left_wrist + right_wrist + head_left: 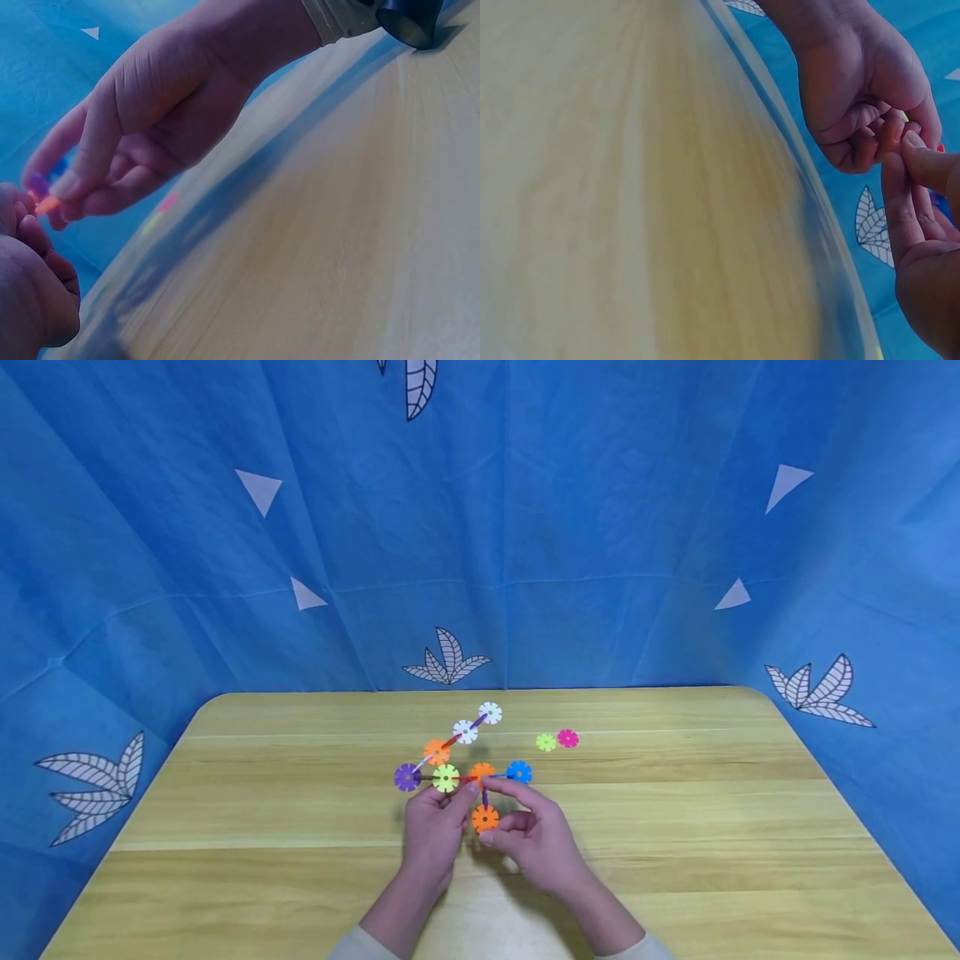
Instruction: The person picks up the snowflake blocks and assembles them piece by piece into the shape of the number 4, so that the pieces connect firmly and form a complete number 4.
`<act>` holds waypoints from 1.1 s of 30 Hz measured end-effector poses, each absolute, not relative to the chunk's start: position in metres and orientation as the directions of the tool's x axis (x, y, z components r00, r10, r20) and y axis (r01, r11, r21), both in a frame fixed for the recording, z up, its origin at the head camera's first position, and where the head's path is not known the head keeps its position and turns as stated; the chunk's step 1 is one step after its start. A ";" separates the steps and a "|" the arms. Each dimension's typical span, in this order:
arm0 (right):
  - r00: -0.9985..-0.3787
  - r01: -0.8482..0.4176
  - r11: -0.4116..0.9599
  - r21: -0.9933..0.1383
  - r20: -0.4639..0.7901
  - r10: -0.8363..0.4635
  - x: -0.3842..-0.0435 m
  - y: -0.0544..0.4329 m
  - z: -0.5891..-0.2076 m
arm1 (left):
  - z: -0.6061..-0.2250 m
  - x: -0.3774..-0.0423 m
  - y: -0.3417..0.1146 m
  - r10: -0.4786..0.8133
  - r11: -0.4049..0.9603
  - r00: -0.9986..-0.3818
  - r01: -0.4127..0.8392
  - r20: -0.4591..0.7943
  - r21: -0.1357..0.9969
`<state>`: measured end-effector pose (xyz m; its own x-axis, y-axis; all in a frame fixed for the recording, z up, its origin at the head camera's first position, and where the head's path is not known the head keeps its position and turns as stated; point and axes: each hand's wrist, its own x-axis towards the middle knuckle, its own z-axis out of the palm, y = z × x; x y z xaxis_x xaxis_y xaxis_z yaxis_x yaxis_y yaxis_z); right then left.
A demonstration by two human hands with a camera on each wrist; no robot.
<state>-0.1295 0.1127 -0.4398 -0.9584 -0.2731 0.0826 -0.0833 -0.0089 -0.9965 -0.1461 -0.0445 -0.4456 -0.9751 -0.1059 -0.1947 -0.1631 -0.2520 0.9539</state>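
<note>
Both hands hold up a linked chain of notched plastic snowflake discs in the head view. My left hand (433,837) pinches it near the yellow-green disc (446,778) and the middle orange disc (482,772). At the near end, the fingers of my right hand (546,845) pinch the lower orange disc (485,819), which joins the middle one through a purple disc (485,798) seen edge-on. A blue disc (519,772) sticks out to the right. Leftward the chain bends at a purple disc (407,777) and runs back to a white disc (491,712). Fingers partly hide the joints.
A loose yellow-green disc (546,742) and a pink disc (567,738) lie side by side on the wooden table (712,827), to the back right of the chain. A blue curtain (600,527) with leaf prints hangs behind the table.
</note>
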 end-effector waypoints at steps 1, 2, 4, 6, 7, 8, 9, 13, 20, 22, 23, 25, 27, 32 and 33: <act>-0.958 -0.087 -0.012 -0.996 0.087 -0.274 -0.130 0.112 -0.440 | -0.446 -0.146 -0.044 -0.108 -0.251 -0.975 -0.163 -0.195 0.954; -0.958 -0.089 -0.014 -0.996 0.089 -0.274 -0.130 0.112 -0.441 | -0.446 -0.146 -0.044 -0.111 -0.249 -0.974 -0.165 -0.198 0.954; -0.958 -0.092 -0.019 -0.996 0.094 -0.272 -0.130 0.112 -0.441 | -0.446 -0.146 -0.044 -0.116 -0.246 -0.973 -0.168 -0.201 0.955; -0.959 -0.092 -0.026 -0.995 0.095 -0.268 -0.130 0.112 -0.442 | -0.445 -0.145 -0.044 -0.117 -0.242 -0.972 -0.173 -0.206 0.955; -0.960 -0.092 -0.028 -0.995 0.096 -0.265 -0.130 0.112 -0.442 | -0.445 -0.145 -0.044 -0.118 -0.239 -0.971 -0.174 -0.206 0.955; -0.960 -0.091 -0.031 -0.995 0.096 -0.261 -0.130 0.112 -0.442 | -0.444 -0.145 -0.043 -0.118 -0.237 -0.971 -0.175 -0.207 0.956; -0.961 -0.092 -0.034 -0.995 0.098 -0.259 -0.130 0.112 -0.442 | -0.444 -0.144 -0.043 -0.116 -0.236 -0.971 -0.177 -0.209 0.955; -0.964 -0.098 -0.043 -0.994 0.106 -0.243 -0.130 0.112 -0.443 | -0.442 -0.143 -0.042 -0.107 -0.228 -0.973 -0.178 -0.206 0.957; -0.964 -0.095 -0.044 -0.994 0.103 -0.243 -0.131 0.112 -0.443 | -0.444 -0.144 -0.043 -0.103 -0.231 -0.974 -0.173 -0.201 0.957; -0.963 -0.100 -0.042 -0.994 0.107 -0.247 -0.131 0.112 -0.443 | -0.444 -0.144 -0.043 -0.105 -0.238 -0.974 -0.171 -0.201 0.956; -0.962 -0.106 -0.039 -0.994 0.112 -0.248 -0.131 0.112 -0.443 | -0.444 -0.144 -0.043 -0.104 -0.244 -0.974 -0.171 -0.201 0.955; -0.961 -0.115 -0.035 -0.993 0.120 -0.251 -0.131 0.112 -0.442 | -0.443 -0.143 -0.043 -0.103 -0.253 -0.973 -0.175 -0.206 0.951; -0.960 -0.117 -0.034 -0.993 0.122 -0.251 -0.131 0.112 -0.441 | -0.442 -0.144 -0.043 -0.097 -0.262 -0.972 -0.181 -0.212 0.948; -0.966 -0.094 -0.031 -0.995 0.099 -0.240 -0.130 0.111 -0.439 | -0.439 -0.144 -0.043 -0.073 -0.270 -0.973 -0.193 -0.220 0.943; -0.967 -0.089 -0.030 -0.996 0.093 -0.237 -0.130 0.111 -0.439 | -0.439 -0.144 -0.043 -0.068 -0.268 -0.973 -0.196 -0.221 0.943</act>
